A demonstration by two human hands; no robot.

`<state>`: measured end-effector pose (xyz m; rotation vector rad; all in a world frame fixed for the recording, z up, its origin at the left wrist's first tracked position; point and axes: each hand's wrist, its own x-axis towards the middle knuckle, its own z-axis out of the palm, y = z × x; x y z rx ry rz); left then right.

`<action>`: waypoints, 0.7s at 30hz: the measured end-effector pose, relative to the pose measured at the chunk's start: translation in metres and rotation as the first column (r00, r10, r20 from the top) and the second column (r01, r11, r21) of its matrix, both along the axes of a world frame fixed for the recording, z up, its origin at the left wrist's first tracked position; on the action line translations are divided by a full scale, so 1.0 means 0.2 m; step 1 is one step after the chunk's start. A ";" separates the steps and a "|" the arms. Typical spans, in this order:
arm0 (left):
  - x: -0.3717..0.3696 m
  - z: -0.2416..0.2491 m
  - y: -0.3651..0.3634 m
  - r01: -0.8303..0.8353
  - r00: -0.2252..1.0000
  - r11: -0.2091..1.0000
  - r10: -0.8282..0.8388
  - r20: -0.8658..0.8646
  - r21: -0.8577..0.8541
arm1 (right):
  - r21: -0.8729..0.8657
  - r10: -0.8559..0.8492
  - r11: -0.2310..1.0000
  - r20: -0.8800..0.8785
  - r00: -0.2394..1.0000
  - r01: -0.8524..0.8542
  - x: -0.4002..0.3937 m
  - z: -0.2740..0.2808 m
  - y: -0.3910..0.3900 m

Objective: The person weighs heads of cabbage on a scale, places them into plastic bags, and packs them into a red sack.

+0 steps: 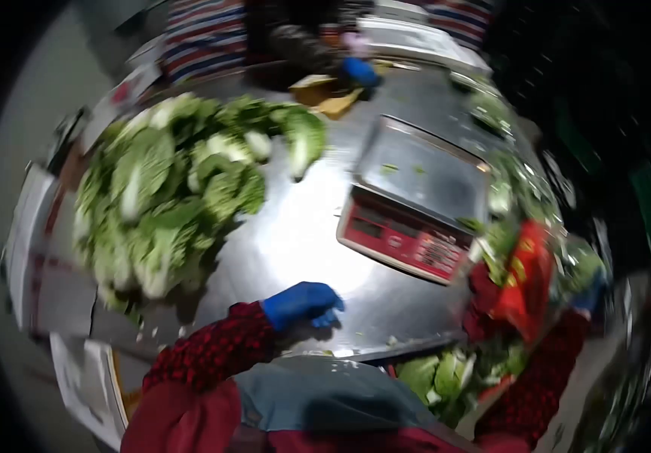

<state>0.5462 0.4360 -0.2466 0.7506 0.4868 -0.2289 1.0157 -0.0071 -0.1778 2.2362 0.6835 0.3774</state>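
Observation:
My left hand [303, 302], in a blue glove with a red patterned sleeve, rests on the steel table [295, 234] near its front edge, fingers loosely apart and holding nothing. My right hand [590, 294], also blue-gloved, is at the far right, gripping a clear bag with red print [526, 275] stuffed with leafy greens, just right of the scale. A red-fronted electronic scale [416, 208] with a steel pan stands between my hands; only a few leaf scraps lie on the pan. The view is motion-blurred.
A big heap of green cabbages [167, 189] covers the table's left half. More greens lie in a container below the front edge [439, 377] and along the right side [518, 181]. Another person's blue-gloved hand [359, 72] works by cardboard pieces at the far end.

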 end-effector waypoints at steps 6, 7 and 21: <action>-0.19 0.07 0.13 -0.070 0.997 0.522 0.024 0.067 0.850 | 0.723 -0.064 0.688 -0.029 0.998 0.065 -0.02 -0.02 0.39; -0.24 0.14 0.15 -0.157 0.986 0.486 0.133 0.105 0.860 | 0.860 -0.063 0.509 0.004 0.998 0.029 0.06 -0.12 0.29; -1.11 0.17 0.61 -0.130 0.661 -0.304 0.683 0.311 0.944 | 0.877 0.924 0.363 -0.382 -0.001 0.315 -1.85 -0.42 1.91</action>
